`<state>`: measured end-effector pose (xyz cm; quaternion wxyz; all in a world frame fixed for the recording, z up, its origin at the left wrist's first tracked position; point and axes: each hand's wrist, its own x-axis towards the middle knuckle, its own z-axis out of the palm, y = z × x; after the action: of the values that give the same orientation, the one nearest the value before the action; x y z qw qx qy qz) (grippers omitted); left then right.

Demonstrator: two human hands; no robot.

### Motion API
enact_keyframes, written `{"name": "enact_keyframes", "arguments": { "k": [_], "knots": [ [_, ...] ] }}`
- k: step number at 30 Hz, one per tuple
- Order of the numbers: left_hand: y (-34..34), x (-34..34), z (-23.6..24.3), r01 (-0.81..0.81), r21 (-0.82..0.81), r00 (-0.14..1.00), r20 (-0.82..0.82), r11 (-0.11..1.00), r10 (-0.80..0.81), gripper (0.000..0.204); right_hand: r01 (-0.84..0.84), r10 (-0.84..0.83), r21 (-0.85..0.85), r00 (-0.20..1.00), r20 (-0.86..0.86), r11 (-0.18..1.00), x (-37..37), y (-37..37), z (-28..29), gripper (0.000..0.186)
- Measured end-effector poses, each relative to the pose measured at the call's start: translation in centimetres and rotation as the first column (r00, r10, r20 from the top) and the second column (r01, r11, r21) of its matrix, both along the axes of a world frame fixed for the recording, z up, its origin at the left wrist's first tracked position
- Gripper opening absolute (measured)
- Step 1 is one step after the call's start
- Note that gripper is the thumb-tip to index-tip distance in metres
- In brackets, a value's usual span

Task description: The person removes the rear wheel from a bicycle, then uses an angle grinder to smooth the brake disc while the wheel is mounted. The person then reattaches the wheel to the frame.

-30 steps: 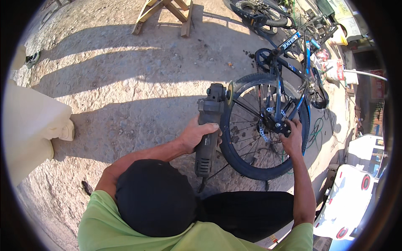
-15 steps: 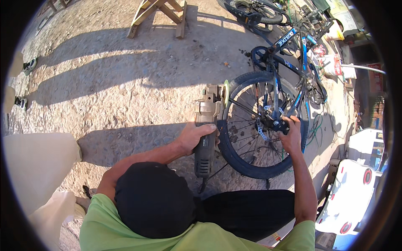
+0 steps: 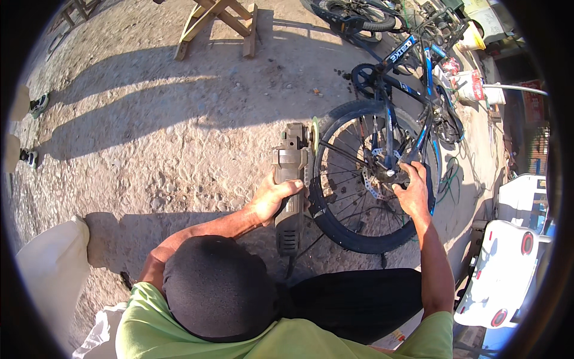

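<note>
The ground is rough, pebbly and pale, crossed by long, broad shadows. On it, the black-and-blue bicycle leans toward the upper right, its near wheel right of the middle. The left hand has a closed grip around the grey body of an angle grinder, whose thin disc stands just beside the tyre; whether they touch I cannot tell. The right hand is at the wheel's hub, its grip part-open, thumb and fingers spread, with nothing visibly held; contact with the hub is unclear. Another bicycle lies at the top, near a wooden trestle. Along the right side are a red-and-white container, a green cord and a white body with round red lamps. Dark shoes show at far left, in sunlight.
</note>
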<state>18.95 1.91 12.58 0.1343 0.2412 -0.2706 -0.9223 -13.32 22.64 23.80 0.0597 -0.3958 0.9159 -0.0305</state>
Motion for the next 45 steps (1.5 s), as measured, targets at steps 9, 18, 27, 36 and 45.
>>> {"name": "enact_keyframes", "arguments": {
  "k": [9, 18, 27, 36, 45],
  "knots": [
    [-0.1, -0.3, 0.1, -0.005, 0.017, 1.0, -0.014, 1.0, 0.005, 0.038, -0.009, 0.008, 0.004, 1.0, 0.008, 1.0, -0.3, 0.0, 0.0, 0.067],
    [-0.3, -0.4, 0.0, 0.019, -0.019, 1.0, 0.021, 1.0, -0.019, 0.041, -0.036, 0.036, -0.005, 0.999, -0.017, 0.999, -0.5, 0.2, -0.2, 0.068],
    [0.5, -0.5, -0.6, -0.024, -0.104, 0.996, 0.088, 0.994, 0.033, 0.043, -0.043, 0.044, -0.018, 0.999, 0.0, 0.999, -0.4, 0.2, 0.0, 0.067],
    [0.1, -0.4, 1.5, -0.036, -0.084, 0.998, 0.051, 0.996, 0.041, 0.045, -0.02, 0.02, 0.007, 1.0, 0.01, 1.0, -0.7, 0.4, -0.2, 0.067],
    [0.4, -0.5, 0.1, -0.042, -0.089, 0.997, 0.068, 0.995, 0.048, 0.046, -0.018, 0.019, -0.036, 0.999, 0.027, 0.999, -0.8, 0.6, -0.5, 0.067]
  ]
}}
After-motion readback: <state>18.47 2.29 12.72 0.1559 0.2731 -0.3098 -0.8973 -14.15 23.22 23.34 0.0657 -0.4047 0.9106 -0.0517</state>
